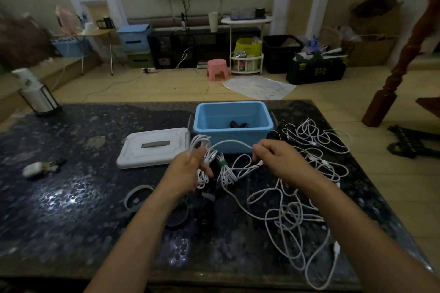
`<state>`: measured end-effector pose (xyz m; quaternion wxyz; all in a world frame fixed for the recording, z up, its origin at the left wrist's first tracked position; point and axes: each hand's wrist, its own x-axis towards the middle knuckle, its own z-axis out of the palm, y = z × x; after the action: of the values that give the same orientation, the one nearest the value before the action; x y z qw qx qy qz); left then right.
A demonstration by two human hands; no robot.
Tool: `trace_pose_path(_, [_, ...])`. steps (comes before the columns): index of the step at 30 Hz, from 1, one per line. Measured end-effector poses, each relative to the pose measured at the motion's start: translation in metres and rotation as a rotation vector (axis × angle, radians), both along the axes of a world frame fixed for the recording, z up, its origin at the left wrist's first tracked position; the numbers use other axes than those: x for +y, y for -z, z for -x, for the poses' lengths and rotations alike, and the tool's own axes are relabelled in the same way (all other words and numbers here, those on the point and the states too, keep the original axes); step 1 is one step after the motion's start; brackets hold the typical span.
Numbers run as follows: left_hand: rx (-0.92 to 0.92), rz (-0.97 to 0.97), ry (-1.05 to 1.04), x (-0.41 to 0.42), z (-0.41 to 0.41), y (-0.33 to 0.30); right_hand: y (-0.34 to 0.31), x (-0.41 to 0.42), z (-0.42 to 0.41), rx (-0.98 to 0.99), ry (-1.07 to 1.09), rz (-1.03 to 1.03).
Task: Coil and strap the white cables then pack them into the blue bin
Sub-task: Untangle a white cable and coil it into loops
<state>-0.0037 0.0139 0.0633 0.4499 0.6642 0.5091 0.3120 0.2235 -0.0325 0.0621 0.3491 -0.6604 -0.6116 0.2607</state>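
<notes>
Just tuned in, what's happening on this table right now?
A person is coiling a white cable: the left hand grips the loops already wound, the right hand pinches the free run. One coiled cable with a green strap lies between the hands. A tangle of loose white cables waits on the right. The blue bin stands open, its white lid beside it.

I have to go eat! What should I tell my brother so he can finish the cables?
Left hand holds a half-wound white coil. Right hand pinches the same cable's free end.
One coiled cable with a green strap lies on the table between the hands.
Blue bin is open, its white lid beside it; only something dark inside.
Left: finish and strap this coil, do the loose cables on the right, pack all.
</notes>
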Motion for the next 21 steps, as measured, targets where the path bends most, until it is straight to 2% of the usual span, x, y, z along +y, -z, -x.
trace_pose_path(4, [-0.011,-0.007,0.025,-0.004,-0.003,-0.001,0.005,-0.007,0.029,0.085,0.002,-0.072])
trace_pose_path(6, [-0.084,-0.020,0.010,-0.004,-0.005,-0.003,0.007,-0.012,0.041,0.097,-0.031,-0.058])
trace_pose_path(9, [-0.172,0.000,0.022,-0.006,-0.010,-0.003,0.006,-0.018,0.057,0.069,-0.078,-0.065])
trace_pose_path(13, [-0.137,0.093,0.032,-0.011,-0.013,-0.002,0.005,-0.022,0.071,0.026,-0.091,-0.090])
trace_pose_path(18, [-0.190,0.063,0.107,-0.011,-0.017,0.006,0.007,-0.022,0.080,-0.037,-0.090,-0.109])
trace_pose_path(21, [-0.155,0.057,0.114,-0.010,-0.015,0.007,0.006,-0.023,0.082,-0.111,-0.081,-0.117])
